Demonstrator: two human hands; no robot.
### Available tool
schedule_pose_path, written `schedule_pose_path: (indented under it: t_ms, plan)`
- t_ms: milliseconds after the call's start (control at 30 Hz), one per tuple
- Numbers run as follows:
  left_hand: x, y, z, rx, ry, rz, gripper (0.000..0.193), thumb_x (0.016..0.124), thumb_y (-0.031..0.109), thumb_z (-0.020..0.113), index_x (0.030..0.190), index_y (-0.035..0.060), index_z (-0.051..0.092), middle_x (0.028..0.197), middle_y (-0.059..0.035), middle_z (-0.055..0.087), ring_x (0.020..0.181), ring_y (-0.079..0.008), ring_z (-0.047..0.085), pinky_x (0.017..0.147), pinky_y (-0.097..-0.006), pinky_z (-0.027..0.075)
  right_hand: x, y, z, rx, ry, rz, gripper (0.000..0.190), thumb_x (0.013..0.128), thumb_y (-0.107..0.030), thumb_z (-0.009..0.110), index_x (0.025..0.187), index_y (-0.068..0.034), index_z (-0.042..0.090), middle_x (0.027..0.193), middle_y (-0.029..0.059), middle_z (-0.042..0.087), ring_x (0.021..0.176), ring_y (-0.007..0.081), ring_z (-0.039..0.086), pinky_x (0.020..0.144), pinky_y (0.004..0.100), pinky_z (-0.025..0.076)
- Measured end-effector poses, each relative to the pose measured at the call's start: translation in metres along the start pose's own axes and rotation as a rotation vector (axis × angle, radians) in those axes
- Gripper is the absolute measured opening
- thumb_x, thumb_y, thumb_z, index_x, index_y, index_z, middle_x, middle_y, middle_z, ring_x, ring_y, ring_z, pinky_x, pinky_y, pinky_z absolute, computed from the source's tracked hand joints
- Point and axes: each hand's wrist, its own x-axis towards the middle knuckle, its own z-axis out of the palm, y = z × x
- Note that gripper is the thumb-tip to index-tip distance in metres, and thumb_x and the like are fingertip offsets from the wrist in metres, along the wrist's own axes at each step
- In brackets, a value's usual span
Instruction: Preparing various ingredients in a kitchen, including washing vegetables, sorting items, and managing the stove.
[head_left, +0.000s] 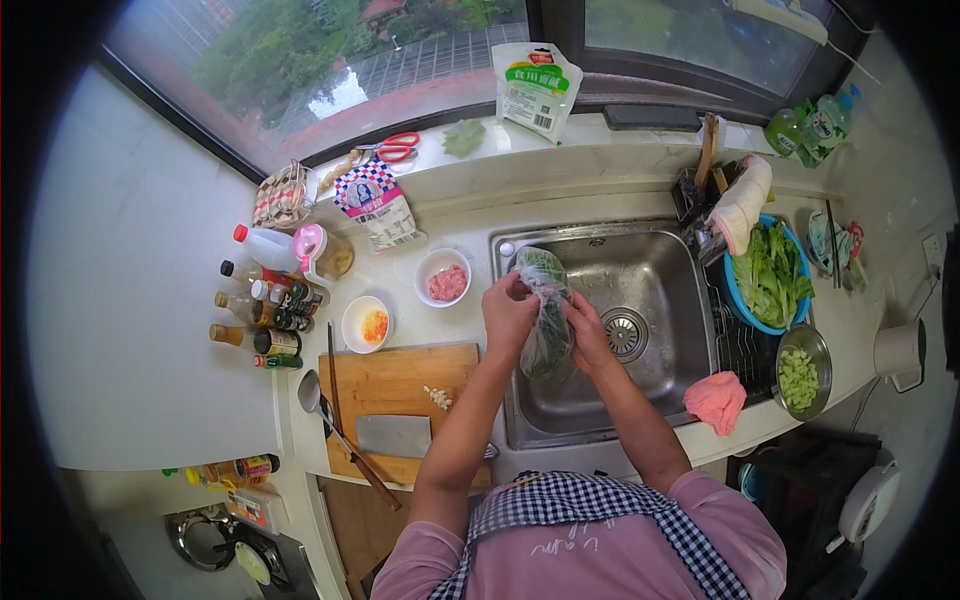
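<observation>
Over the left part of the steel sink (660, 390), a clear plastic bag (547, 349) with green leafy contents is held between both hands. My left hand (510, 311) pinches the gathered plastic near the bag's middle. On the bag's right side, my right hand (589, 330) grips the plastic. The exact plant inside cannot be told. To the left stand a white bowl of raw minced meat (448, 283) and a white bowl with an orange-red food (373, 326). A cleaver (394, 436) and chopped pale pieces (438, 397) lie on the wooden cutting board (397, 367).
Bottles (274, 341) line the left wall. A ladle (309, 391) and chopsticks (334, 375) lie at the board's left. Right of the sink are a pink cloth (716, 401), a blue basin of leafy greens (799, 307) and a metal bowl of chopped green vegetable (799, 379).
</observation>
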Motion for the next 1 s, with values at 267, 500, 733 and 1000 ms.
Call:
schedule_pose_path:
  t_ms: [267,500,733,1000]
  plan:
    - [-0.007,-0.002,0.003,-0.038,-0.031,-0.067,0.012,0.073,0.001,0.068,0.084,-0.0030,0.067,0.068,-0.0020,0.064,0.054,-0.0059,0.054,0.047,-0.0212,0.041,-0.005,0.002,-0.002,0.149,0.001,0.035,0.032,0.097,-0.027,0.049,0.121,-0.004,0.052,0.109,0.0044,0.060,0.096,0.0128,0.059,0.088,0.0295,0.046]
    - [-0.011,-0.005,-0.003,0.384,-0.121,0.065,0.008,0.069,0.004,0.071,0.073,-0.0017,0.066,0.061,-0.0021,0.062,0.053,-0.0086,0.055,0.050,-0.0255,0.044,-0.003,-0.006,0.001,-0.182,0.016,0.052,0.038,0.091,-0.031,0.062,0.118,-0.005,0.055,0.104,0.0031,0.062,0.092,0.0117,0.060,0.082,0.0285,0.047]
    - [-0.017,-0.013,-0.005,0.151,-0.143,-0.122,0.012,0.073,0.008,0.073,0.077,-0.0007,0.066,0.065,-0.0028,0.063,0.052,-0.0074,0.053,0.045,-0.0226,0.042,-0.005,0.004,-0.002,0.032,0.140,0.040,0.031,0.093,-0.027,0.060,0.115,-0.006,0.057,0.100,0.0037,0.064,0.090,0.0129,0.062,0.079,0.0298,0.051]
    - [-0.015,-0.018,-0.026,-0.122,-0.327,-0.370,0.010,0.077,0.006,0.071,0.083,0.0026,0.065,0.067,-0.0030,0.063,0.046,-0.0067,0.049,0.041,-0.0205,0.035,-0.008,-0.003,-0.003,0.137,0.084,0.165,0.029,0.095,-0.030,0.055,0.112,-0.007,0.057,0.098,0.0053,0.065,0.087,0.0167,0.064,0.078,0.0322,0.053]
